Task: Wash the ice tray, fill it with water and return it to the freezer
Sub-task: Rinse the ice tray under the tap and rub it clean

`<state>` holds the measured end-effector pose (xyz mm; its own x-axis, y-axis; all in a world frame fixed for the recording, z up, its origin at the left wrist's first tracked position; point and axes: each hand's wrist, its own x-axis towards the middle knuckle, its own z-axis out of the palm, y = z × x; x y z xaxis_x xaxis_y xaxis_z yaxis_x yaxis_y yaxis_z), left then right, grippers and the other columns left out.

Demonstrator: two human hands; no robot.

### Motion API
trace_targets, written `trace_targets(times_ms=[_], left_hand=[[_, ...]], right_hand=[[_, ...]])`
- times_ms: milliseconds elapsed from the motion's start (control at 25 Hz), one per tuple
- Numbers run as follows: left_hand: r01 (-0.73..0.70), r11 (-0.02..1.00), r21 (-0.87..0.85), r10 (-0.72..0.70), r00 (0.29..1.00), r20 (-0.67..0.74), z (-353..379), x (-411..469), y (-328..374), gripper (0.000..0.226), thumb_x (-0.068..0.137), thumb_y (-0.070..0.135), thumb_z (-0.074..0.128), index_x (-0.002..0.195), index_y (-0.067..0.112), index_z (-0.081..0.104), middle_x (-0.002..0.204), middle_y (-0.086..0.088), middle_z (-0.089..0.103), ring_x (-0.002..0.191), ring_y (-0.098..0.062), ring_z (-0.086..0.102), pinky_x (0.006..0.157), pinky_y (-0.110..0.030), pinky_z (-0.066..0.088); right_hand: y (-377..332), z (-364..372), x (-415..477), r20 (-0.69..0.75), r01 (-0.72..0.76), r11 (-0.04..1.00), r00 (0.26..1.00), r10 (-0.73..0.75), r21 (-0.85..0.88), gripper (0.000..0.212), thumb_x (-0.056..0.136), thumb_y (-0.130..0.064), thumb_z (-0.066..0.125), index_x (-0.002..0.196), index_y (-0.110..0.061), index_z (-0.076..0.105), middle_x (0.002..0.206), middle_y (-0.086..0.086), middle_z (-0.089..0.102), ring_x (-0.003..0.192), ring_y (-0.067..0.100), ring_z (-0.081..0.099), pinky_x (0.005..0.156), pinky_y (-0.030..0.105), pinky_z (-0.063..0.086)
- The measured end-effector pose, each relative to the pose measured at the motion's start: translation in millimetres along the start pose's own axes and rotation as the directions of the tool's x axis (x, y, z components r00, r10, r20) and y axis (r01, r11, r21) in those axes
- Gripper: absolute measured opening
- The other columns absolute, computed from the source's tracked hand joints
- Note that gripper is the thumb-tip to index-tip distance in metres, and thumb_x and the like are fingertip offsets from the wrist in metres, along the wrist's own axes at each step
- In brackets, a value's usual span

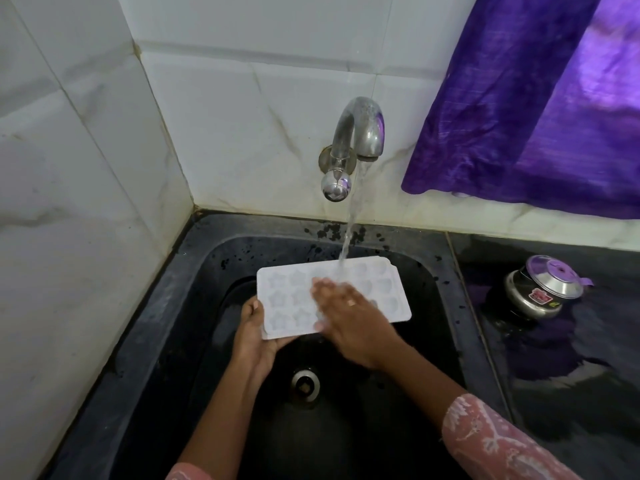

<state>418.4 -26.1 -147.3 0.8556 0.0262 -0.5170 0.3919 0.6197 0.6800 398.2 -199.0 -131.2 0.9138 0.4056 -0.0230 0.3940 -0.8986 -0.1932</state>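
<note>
A white ice tray [287, 296] with star and heart shaped cells is held level over the black sink [446, 306]. My left hand [254, 336] grips its near left corner from below. My right hand [349, 315] lies flat on the tray's middle, fingers spread across the cells, blurred by motion. Water runs from the chrome tap [360, 133] on the tiled wall and lands on the tray's far edge, just beyond my right fingers.
The sink drain [305, 383] lies below the tray. A steel pot with a lid [542, 287] stands on the wet black counter [571, 375] to the right. A purple curtain [540, 109] hangs at the upper right. White tiled walls close the left and back.
</note>
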Motion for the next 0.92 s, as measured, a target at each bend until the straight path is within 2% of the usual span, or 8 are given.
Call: trace_targets(times_ms=[120,200,280,400,560,680,800,920], left_hand=[[-0.023,0.999,0.036,0.023,1.0,0.005,1,1,6,0.017,0.101,0.024,0.033,0.105,0.019,0.049,0.104,-0.004,0.064,0.091,-0.026,0.063,0.052,-0.043,0.058],[-0.01,0.999,0.031,0.009,0.999,0.036,10,-2,-1,0.016,0.101,0.025,0.034,0.1,0.021,0.05,0.1,-0.003,0.066,0.088,-0.025,0.065,0.054,-0.043,0.058],[0.019,1.0,0.011,-0.019,0.998,0.056,17,-4,-9,0.016,0.101,0.022,0.036,0.1,0.02,0.052,0.093,-0.003,0.068,0.074,-0.017,0.068,0.051,-0.036,0.057],[0.026,0.999,-0.02,-0.025,0.997,0.078,15,-5,-11,0.019,0.1,0.019,0.035,0.105,0.016,0.052,0.1,-0.005,0.065,0.068,-0.008,0.069,0.051,-0.021,0.054],[0.032,0.996,-0.082,-0.03,0.999,0.023,2,-1,1,0.017,0.101,0.019,0.034,0.104,0.014,0.05,0.1,-0.012,0.063,0.08,-0.024,0.066,0.049,-0.034,0.057],[0.044,0.999,-0.029,-0.045,0.999,-0.004,-3,7,7,0.028,0.101,0.02,0.035,0.123,0.006,0.044,0.113,-0.017,0.061,0.095,-0.033,0.061,0.048,-0.042,0.056],[0.09,0.996,-0.004,-0.09,0.995,-0.038,-8,3,10,0.021,0.101,0.017,0.033,0.113,0.008,0.049,0.101,-0.012,0.063,0.087,-0.029,0.061,0.046,-0.039,0.056],[0.179,0.981,0.078,-0.175,0.983,-0.056,-14,1,12,0.023,0.1,0.015,0.037,0.1,0.002,0.056,0.094,-0.014,0.062,0.082,-0.027,0.06,0.052,-0.037,0.058]], right_hand=[[38,-6,3,-0.105,-0.37,0.929,0.924,0.367,-0.011,0.093,0.076,-0.068,-0.023,0.148,-0.011,-0.006,0.156,0.004,-0.013,0.141,0.015,-0.017,0.111,0.028,-0.015],[27,-2,17,-0.082,-0.405,0.912,0.909,0.409,0.067,0.082,0.086,-0.066,-0.005,0.147,-0.011,-0.008,0.155,0.005,-0.016,0.142,0.018,-0.016,0.113,0.031,-0.012],[-9,7,29,-0.064,-0.249,0.965,0.965,0.255,0.088,0.072,0.093,-0.054,0.013,0.147,-0.012,-0.007,0.154,0.004,-0.017,0.142,0.017,-0.016,0.117,0.035,-0.008],[-49,20,27,-0.057,0.029,1.0,0.998,-0.029,-0.008,0.064,0.094,-0.042,0.014,0.148,-0.008,0.006,0.157,0.009,-0.001,0.144,0.019,-0.008,0.115,0.033,-0.012],[-19,24,3,-0.043,0.245,0.941,0.964,-0.262,-0.234,0.056,0.095,-0.04,0.027,0.144,-0.012,0.027,0.151,0.006,0.03,0.141,0.017,0.023,0.114,0.038,0.012],[28,15,-22,-0.111,0.151,0.942,0.975,-0.191,-0.3,0.051,0.095,-0.033,0.031,0.143,-0.017,0.028,0.148,0.001,0.035,0.138,0.015,0.03,0.11,0.04,0.025],[61,-9,-35,-0.212,0.028,0.936,0.971,-0.109,-0.35,0.05,0.087,-0.024,0.035,0.137,-0.021,0.039,0.139,0.001,0.049,0.128,0.017,0.046,0.103,0.042,0.037],[60,-32,-32,-0.313,0.042,0.995,0.947,-0.069,-0.091,0.038,0.085,-0.018,0.04,0.115,-0.013,0.064,0.116,0.008,0.066,0.108,0.023,0.062,0.099,0.032,0.043]])
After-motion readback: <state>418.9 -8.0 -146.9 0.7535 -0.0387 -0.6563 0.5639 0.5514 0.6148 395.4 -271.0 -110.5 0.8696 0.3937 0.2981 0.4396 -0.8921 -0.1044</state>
